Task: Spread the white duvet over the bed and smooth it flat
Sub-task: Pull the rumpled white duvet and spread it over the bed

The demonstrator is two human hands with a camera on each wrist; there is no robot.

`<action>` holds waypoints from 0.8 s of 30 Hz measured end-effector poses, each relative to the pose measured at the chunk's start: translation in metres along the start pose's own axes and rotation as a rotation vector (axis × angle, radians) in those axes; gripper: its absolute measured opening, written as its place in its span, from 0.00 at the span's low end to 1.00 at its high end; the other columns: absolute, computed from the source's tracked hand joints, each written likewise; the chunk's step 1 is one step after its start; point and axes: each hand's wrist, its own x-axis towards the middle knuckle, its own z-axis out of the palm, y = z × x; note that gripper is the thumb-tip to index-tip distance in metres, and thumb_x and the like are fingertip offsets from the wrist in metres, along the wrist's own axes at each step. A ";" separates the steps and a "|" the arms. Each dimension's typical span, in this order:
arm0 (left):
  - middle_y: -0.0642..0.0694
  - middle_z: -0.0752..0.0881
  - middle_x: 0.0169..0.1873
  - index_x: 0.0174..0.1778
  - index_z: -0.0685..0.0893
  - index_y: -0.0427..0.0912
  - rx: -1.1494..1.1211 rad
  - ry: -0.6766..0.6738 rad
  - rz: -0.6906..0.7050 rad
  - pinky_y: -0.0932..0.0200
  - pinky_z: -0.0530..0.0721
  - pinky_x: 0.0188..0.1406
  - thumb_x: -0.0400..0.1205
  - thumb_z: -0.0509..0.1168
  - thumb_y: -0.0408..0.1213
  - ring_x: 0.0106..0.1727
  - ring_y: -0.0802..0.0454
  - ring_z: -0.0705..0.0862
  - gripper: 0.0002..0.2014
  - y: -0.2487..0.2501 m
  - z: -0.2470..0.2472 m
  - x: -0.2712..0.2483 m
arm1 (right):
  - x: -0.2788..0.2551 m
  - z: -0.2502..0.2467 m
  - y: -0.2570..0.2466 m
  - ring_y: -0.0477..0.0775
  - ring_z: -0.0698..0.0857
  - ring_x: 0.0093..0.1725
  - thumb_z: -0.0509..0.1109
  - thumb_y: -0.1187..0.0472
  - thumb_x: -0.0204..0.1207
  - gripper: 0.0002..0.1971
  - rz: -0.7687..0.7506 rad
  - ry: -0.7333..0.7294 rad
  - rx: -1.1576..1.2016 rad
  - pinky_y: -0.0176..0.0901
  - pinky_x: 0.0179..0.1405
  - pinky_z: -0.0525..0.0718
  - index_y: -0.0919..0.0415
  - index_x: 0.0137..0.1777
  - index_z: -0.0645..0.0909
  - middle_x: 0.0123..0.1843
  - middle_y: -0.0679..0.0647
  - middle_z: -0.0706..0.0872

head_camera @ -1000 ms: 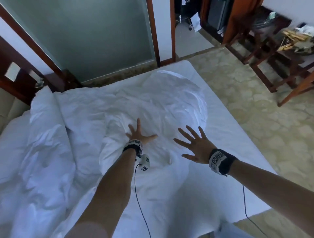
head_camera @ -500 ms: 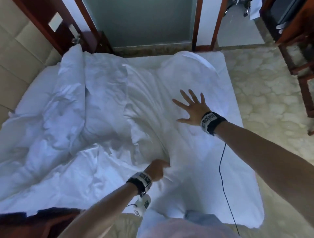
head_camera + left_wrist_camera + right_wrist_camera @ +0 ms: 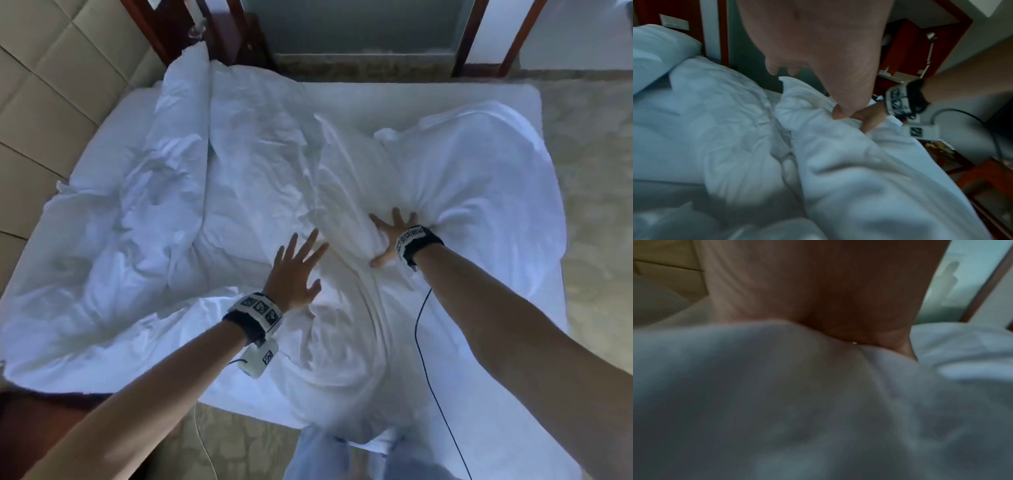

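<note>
1. Patterned floor borders the bed, which fills the head view; a padded headboard stands at 10 o'clock.
2. Nearest, at 6 o'clock, the duvet hangs bunched over the bed edge, probably drawn toward the person so it can be spread outward.
3. At centre, the left hand hovers over or lightly touches the duvet, fingers straight and spread, gripping nothing; likely poised to sweep creases toward 9 o'clock.
4. At 1 o'clock from it, the right hand presses flat into the duvet with splayed fingers, holding nothing, seemingly pinning a ridge while flattening a puffed mound.
5. Farther, from 9 to 11 o'clock, the duvet lies in heavy crumples; bare sheet shows at 12 o'clock, so the spreading looks far from finished.
6. Hidden: the right wrist view is blurred, mostly cloth and palm; whether the left palm actually touches is unclear; a pillow may lie at 11 o'clock, hard to separate from the folds.
</note>
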 end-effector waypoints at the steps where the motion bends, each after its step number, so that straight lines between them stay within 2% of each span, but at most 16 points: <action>1: 0.54 0.37 0.88 0.88 0.49 0.58 0.000 -0.008 -0.025 0.27 0.59 0.81 0.80 0.65 0.50 0.88 0.35 0.44 0.43 -0.010 0.002 0.012 | 0.009 0.004 -0.001 0.77 0.44 0.85 0.78 0.23 0.52 0.66 0.006 -0.009 -0.027 0.92 0.68 0.59 0.23 0.80 0.32 0.88 0.47 0.37; 2: 0.54 0.36 0.87 0.88 0.48 0.58 -0.001 -0.018 -0.046 0.26 0.58 0.80 0.80 0.66 0.50 0.87 0.35 0.43 0.43 -0.018 0.007 0.021 | 0.017 0.008 -0.002 0.77 0.55 0.84 0.78 0.29 0.61 0.59 -0.004 -0.007 -0.055 0.88 0.69 0.65 0.27 0.83 0.39 0.89 0.51 0.47; 3: 0.55 0.35 0.87 0.88 0.46 0.60 0.006 -0.025 -0.049 0.26 0.57 0.80 0.80 0.66 0.51 0.87 0.35 0.43 0.44 -0.023 0.011 0.028 | 0.019 0.010 -0.002 0.75 0.67 0.80 0.76 0.38 0.71 0.48 -0.027 0.009 -0.064 0.79 0.70 0.73 0.36 0.85 0.51 0.86 0.56 0.60; 4: 0.56 0.34 0.87 0.88 0.43 0.61 0.016 -0.036 -0.040 0.25 0.56 0.80 0.80 0.66 0.51 0.87 0.35 0.43 0.45 -0.026 0.014 0.033 | 0.018 0.011 -0.003 0.70 0.78 0.72 0.73 0.48 0.78 0.33 -0.061 0.048 -0.068 0.68 0.70 0.78 0.48 0.82 0.66 0.80 0.60 0.72; 5: 0.57 0.33 0.86 0.87 0.41 0.62 0.013 -0.053 -0.031 0.25 0.55 0.80 0.80 0.66 0.52 0.87 0.35 0.42 0.46 -0.027 0.016 0.038 | 0.011 0.009 -0.006 0.66 0.83 0.64 0.69 0.57 0.82 0.19 -0.066 0.060 -0.104 0.57 0.68 0.81 0.59 0.72 0.76 0.72 0.61 0.80; 6: 0.58 0.32 0.86 0.86 0.39 0.64 -0.008 -0.078 -0.025 0.24 0.54 0.81 0.80 0.65 0.53 0.87 0.35 0.41 0.46 -0.027 0.015 0.044 | 0.005 0.008 -0.005 0.64 0.85 0.59 0.65 0.64 0.84 0.09 -0.071 0.072 -0.159 0.50 0.64 0.81 0.63 0.61 0.80 0.67 0.63 0.84; 8: 0.60 0.31 0.85 0.85 0.37 0.67 -0.055 -0.121 -0.006 0.23 0.52 0.81 0.82 0.65 0.53 0.87 0.36 0.39 0.46 -0.024 0.005 0.058 | -0.016 0.001 0.002 0.64 0.85 0.60 0.63 0.70 0.83 0.08 -0.080 0.101 -0.206 0.48 0.61 0.80 0.62 0.56 0.81 0.64 0.63 0.85; 11: 0.59 0.31 0.85 0.84 0.35 0.70 -0.162 -0.185 -0.028 0.21 0.53 0.79 0.82 0.65 0.56 0.87 0.34 0.40 0.46 -0.009 -0.013 0.087 | -0.064 -0.005 0.025 0.65 0.84 0.65 0.61 0.71 0.83 0.17 -0.106 0.225 -0.208 0.50 0.65 0.80 0.62 0.69 0.81 0.67 0.61 0.84; 13: 0.58 0.29 0.85 0.81 0.32 0.74 -0.353 -0.158 -0.110 0.19 0.52 0.78 0.77 0.66 0.65 0.87 0.33 0.39 0.50 0.016 -0.025 0.104 | -0.108 0.000 0.044 0.65 0.80 0.71 0.58 0.65 0.87 0.20 -0.062 0.264 -0.071 0.52 0.71 0.77 0.56 0.77 0.76 0.73 0.60 0.81; 15: 0.53 0.25 0.84 0.79 0.28 0.75 -0.557 -0.148 -0.165 0.20 0.52 0.78 0.66 0.73 0.73 0.86 0.31 0.38 0.62 0.063 -0.040 0.131 | -0.163 0.020 0.078 0.65 0.76 0.75 0.55 0.54 0.89 0.22 0.072 0.283 0.133 0.50 0.74 0.71 0.51 0.82 0.71 0.78 0.60 0.77; 16: 0.49 0.24 0.83 0.79 0.26 0.73 -0.647 -0.165 -0.201 0.22 0.53 0.79 0.59 0.77 0.73 0.86 0.31 0.39 0.69 0.087 -0.046 0.142 | -0.185 0.038 0.096 0.65 0.75 0.76 0.54 0.47 0.88 0.24 0.152 0.312 0.253 0.48 0.73 0.70 0.48 0.82 0.70 0.79 0.60 0.77; 18: 0.43 0.24 0.83 0.80 0.25 0.68 -0.789 -0.186 -0.201 0.28 0.56 0.82 0.51 0.84 0.68 0.87 0.33 0.40 0.79 0.139 -0.048 0.158 | -0.236 0.082 0.123 0.63 0.75 0.76 0.49 0.30 0.79 0.34 0.305 0.359 0.406 0.48 0.72 0.72 0.43 0.80 0.73 0.78 0.57 0.78; 19: 0.41 0.24 0.83 0.80 0.24 0.68 -0.845 -0.202 -0.190 0.32 0.59 0.82 0.50 0.86 0.65 0.87 0.36 0.41 0.81 0.167 -0.047 0.160 | -0.259 0.107 0.133 0.62 0.76 0.75 0.48 0.27 0.75 0.37 0.350 0.344 0.453 0.49 0.72 0.74 0.42 0.78 0.75 0.77 0.56 0.79; 21: 0.39 0.29 0.85 0.80 0.26 0.68 -0.873 -0.239 -0.135 0.43 0.67 0.80 0.57 0.89 0.51 0.88 0.39 0.47 0.78 0.219 -0.033 0.156 | -0.297 0.160 0.144 0.62 0.80 0.70 0.54 0.35 0.82 0.28 0.375 0.280 0.363 0.50 0.67 0.77 0.46 0.76 0.77 0.72 0.56 0.83; 23: 0.41 0.41 0.88 0.85 0.33 0.64 -0.843 -0.218 0.057 0.55 0.72 0.73 0.68 0.79 0.29 0.87 0.41 0.55 0.67 0.268 -0.013 0.140 | -0.330 0.203 0.152 0.60 0.83 0.68 0.60 0.45 0.85 0.21 0.359 0.278 0.222 0.49 0.63 0.79 0.43 0.77 0.75 0.70 0.52 0.85; 24: 0.43 0.49 0.88 0.87 0.39 0.60 -0.828 -0.192 0.171 0.57 0.72 0.73 0.69 0.72 0.23 0.85 0.42 0.59 0.61 0.289 -0.003 0.129 | -0.345 0.215 0.157 0.59 0.82 0.70 0.61 0.44 0.84 0.22 0.375 0.352 0.213 0.50 0.64 0.79 0.41 0.77 0.74 0.71 0.50 0.84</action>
